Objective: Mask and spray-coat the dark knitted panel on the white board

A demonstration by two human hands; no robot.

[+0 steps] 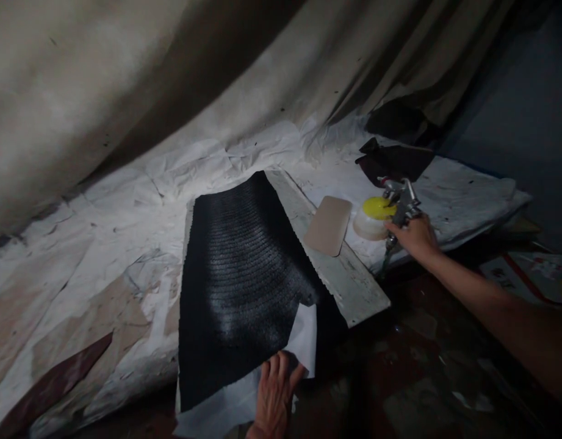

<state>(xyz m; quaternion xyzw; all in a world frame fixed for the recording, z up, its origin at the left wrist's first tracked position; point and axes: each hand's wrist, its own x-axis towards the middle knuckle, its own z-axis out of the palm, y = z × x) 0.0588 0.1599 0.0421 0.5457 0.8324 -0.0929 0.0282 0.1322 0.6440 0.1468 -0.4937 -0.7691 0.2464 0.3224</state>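
Observation:
My right hand [415, 236] is wrapped around the grip of a metal spray gun [405, 204]. The gun is beside a round whitish tub [370, 227] with a yellow top [376, 208]; whether they touch is unclear. A black ribbed sheet [248, 274], shiny in its middle, lies on a pale board [360, 286]. At its near edge my left hand [276, 390] has its fingers curled over white paper [306, 338], which shows under the sheet and folds up at one corner. A beige card with rounded corners [329, 225] rests on the board, right of the sheet.
Crumpled white covering [143, 201] spreads over the bench, below a hanging pale cloth [147, 79]. Dark scraps [395, 161] lie at the back right, and a dark red strip [56, 387] at the left front. Printed packaging [532, 277] is at the far right.

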